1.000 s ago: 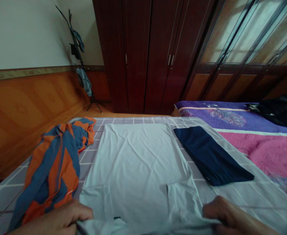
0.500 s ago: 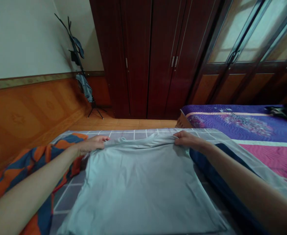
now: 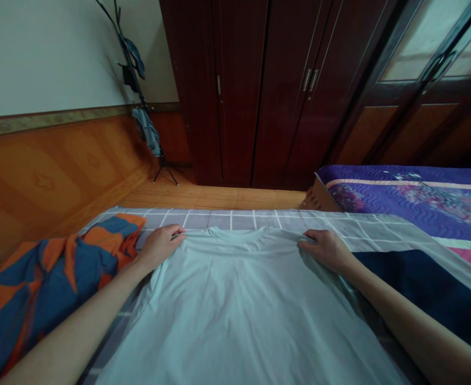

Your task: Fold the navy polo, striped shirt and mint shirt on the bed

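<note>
A pale grey-blue T-shirt [image 3: 243, 305] lies flat on the bed, its collar at the far end and its body running towards me. My left hand [image 3: 161, 247] pinches the cloth at the shirt's left shoulder beside the collar. My right hand [image 3: 324, 250] grips the opposite shoulder, with the fabric gathered under its fingers. An orange and blue garment [image 3: 54, 283] lies crumpled to the left of my left forearm. A folded navy garment [image 3: 424, 289] lies to the right, partly under my right forearm and the shirt's edge.
A grey checked sheet [image 3: 235, 219] covers this bed. To the right is a purple and pink quilt [image 3: 420, 198], with a cardboard corner [image 3: 319, 197] at its end. Beyond the bed are a wooden floor, a dark wardrobe [image 3: 235, 96] and a coat stand [image 3: 139, 91] with hanging clothes.
My hands have moved from the near hem to the far shoulders, carrying the shirt forward. It now lies spread over the bed, covering more of the navy garment.
</note>
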`<action>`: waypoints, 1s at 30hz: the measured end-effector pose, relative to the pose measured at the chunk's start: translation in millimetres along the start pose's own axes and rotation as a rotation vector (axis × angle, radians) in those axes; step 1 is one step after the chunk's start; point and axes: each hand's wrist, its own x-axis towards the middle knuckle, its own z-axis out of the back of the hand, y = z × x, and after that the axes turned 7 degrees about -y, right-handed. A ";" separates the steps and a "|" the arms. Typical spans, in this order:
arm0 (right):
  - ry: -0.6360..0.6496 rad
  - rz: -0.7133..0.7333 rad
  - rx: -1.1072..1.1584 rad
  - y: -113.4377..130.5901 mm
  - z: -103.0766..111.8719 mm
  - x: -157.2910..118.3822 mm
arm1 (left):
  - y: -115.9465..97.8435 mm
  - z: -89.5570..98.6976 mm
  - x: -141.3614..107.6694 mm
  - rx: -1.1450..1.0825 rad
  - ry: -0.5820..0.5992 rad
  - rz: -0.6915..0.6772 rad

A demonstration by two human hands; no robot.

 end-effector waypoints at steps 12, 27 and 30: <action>-0.200 0.280 -0.428 14.5 55.6 -68.7 | -47.3 57.3 -45.3 0.351 -0.034 -0.354; -0.327 0.690 -0.535 -18.6 16.9 -224.3 | -28.0 60.5 -217.1 0.441 0.173 -0.505; -0.326 0.694 -0.506 -14.6 31.0 -218.5 | -41.7 67.8 -203.9 0.383 0.186 -0.458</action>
